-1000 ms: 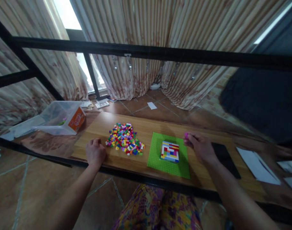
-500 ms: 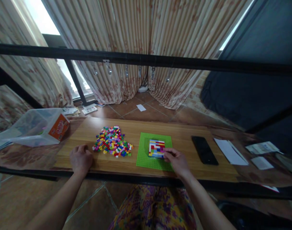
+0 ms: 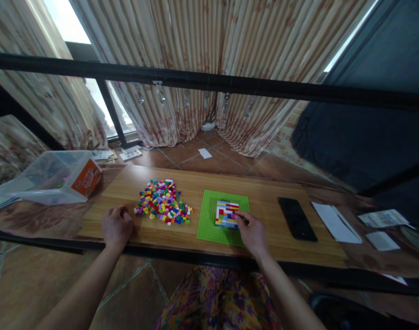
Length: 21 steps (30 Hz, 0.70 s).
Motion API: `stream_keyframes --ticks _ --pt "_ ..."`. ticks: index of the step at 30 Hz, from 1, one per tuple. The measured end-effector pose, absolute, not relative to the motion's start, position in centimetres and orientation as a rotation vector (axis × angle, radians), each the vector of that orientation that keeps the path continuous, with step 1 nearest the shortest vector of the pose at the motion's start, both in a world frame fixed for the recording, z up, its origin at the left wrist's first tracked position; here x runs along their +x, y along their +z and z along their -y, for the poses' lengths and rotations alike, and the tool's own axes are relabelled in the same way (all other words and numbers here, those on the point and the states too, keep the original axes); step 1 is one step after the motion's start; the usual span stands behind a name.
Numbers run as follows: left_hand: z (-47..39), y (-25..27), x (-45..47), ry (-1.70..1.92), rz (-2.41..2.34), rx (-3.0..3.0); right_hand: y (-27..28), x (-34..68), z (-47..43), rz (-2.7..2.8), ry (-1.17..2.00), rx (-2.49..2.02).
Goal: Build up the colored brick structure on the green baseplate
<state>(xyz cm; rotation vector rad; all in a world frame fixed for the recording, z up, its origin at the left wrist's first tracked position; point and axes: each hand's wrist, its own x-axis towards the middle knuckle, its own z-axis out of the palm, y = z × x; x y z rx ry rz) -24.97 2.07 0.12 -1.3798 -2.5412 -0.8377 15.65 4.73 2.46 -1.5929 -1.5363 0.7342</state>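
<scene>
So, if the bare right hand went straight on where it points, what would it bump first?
Probably the multicoloured, squarish plastic brick build: the right hand has its fingertips at the build's edge, though contact is hard to tell.

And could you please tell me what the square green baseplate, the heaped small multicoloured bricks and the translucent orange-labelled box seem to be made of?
Square green baseplate: probably moulded plastic, fairly matte, with even colour and gridded studs.
Heaped small multicoloured bricks: likely hard plastic, given solid bright colours; finish too small to tell.
Translucent orange-labelled box: apparently smooth plastic, its walls partly see-through.
</scene>
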Motion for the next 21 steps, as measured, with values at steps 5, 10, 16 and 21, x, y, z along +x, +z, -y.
stream_keyframes --ticks 5,10,16,21 --pt "-2.1 0.0 -25.0 -0.792 2.519 -1.405 2.6 16.7 -4.6 1.538 0.675 -1.636" --pt "-2.2 -0.4 -25.2 -0.785 2.505 -1.398 2.5 16.8 -5.1 1.652 0.577 -1.563" --pt "-2.2 -0.6 -25.4 -0.816 2.466 -1.414 2.0 16.6 -5.6 1.527 0.671 -1.510" --pt "-2.3 -0.6 -25.3 -0.814 2.462 -1.420 1.2 16.5 -6.0 1.284 0.825 -1.480"
